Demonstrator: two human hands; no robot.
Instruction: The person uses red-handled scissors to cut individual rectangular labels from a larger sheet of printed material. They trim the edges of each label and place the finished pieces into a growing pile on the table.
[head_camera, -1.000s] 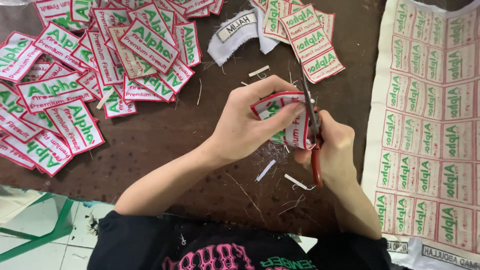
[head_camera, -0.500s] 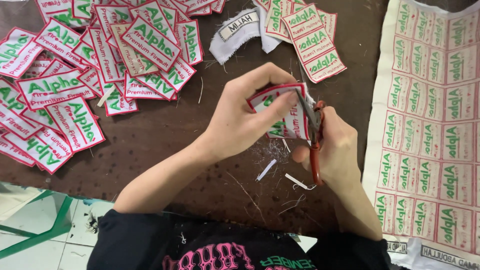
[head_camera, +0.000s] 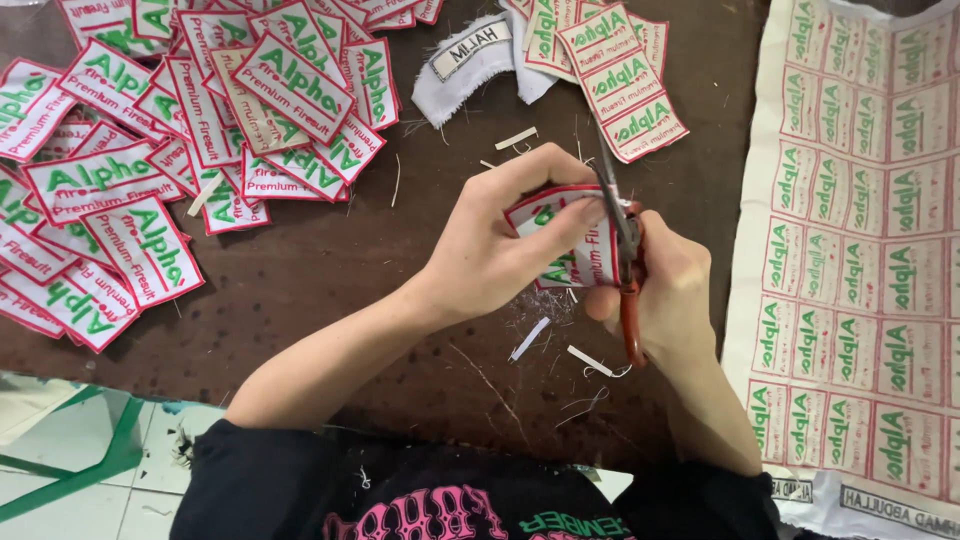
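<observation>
1. Across the upper left of the frame lies a loose heap of cut rectangular white patches with red borders and green lettering (head_camera: 150, 190), overlapping one another on the dark brown tabletop (head_camera: 330, 280).

2. Near the top centre rests a curved scrap of white cloth with a small dark-lettered label (head_camera: 465, 55), and just right of it a short stack of the same red-bordered patches (head_camera: 610, 75).

3. The left hand (head_camera: 490, 255) reaches in from the lower left. Its fingers are curled around one red-bordered white patch (head_camera: 565, 235), thumb on top and fingertips under the far edge, so the patch is pinched and held up off the table at the centre of the frame.

4. The held patch lies immediately right of the left palm, its long axis running roughly up and down the frame and tilted a little. Its right edge meets the blades.

5. The right hand (head_camera: 670, 300) is clenched on red-handled scissors (head_camera: 625, 260), whose blades point toward the top of the frame, alongside the patch's right edge. This hand sits right beside the patch, as near as the left.

6. Below the hands lie thin white trimmed slivers and threads (head_camera: 560, 350).

7. Along the right edge spreads a large uncut cream cloth sheet printed with rows of the same patches (head_camera: 860, 260).
</observation>
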